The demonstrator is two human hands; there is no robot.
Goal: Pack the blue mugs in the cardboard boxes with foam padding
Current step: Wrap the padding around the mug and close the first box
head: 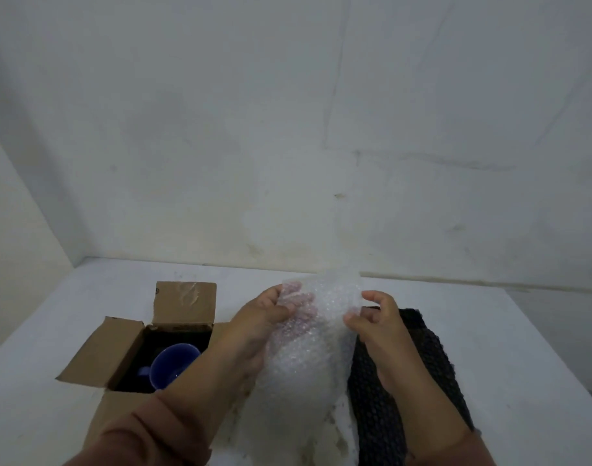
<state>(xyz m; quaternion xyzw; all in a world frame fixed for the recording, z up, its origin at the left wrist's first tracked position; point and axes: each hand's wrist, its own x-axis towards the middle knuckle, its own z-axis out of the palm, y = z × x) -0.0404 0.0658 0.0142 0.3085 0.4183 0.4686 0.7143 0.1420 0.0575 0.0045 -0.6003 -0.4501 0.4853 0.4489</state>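
- While the left hand grips its left edge and the right hand pinches its right edge, a clear bubble-wrap sheet is held up between them.
- Glossy blue ceramic mug: inside the open brown cardboard box, left of the hands.
- Black bubbled padding sheet: on the white table, below the right hand.

Hands: left hand and right hand pinch clear bubble wrap.
Box: blue mug inside open cardboard box.

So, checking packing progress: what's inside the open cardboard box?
A blue mug sits in the cardboard box, against a dark interior. The left forearm covers its near right corner, hiding whatever lies there.
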